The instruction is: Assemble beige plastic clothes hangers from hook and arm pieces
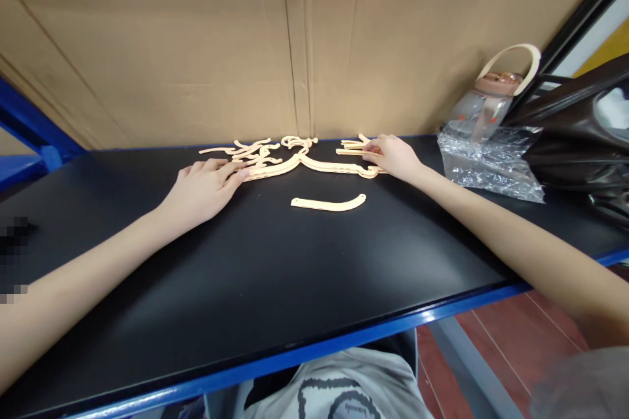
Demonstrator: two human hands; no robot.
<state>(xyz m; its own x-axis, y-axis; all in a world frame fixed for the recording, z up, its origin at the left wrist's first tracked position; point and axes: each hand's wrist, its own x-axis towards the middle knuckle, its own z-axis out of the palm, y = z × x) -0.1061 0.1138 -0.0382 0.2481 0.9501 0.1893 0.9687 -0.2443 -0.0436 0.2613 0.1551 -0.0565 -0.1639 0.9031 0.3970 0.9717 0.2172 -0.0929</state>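
Cream plastic hanger pieces lie on a black table (275, 275). My left hand (204, 188) rests flat with fingers stretched out, its fingertips touching the left arm of a hanger frame (289, 165). My right hand (397, 156) reaches to the far side, fingers curled onto a small stack of hanger pieces (352, 146) at the frame's right end. A single curved strip (328, 203) lies apart, nearer to me. More loose curved pieces (246, 149) lie behind my left hand.
A cardboard wall (295, 39) stands behind the table. At the right are a clear water bottle (484, 105) with a pink lid, a crinkled clear plastic bag (486, 167) and a dark bag (574, 137). The table has a blue front edge (344, 340).
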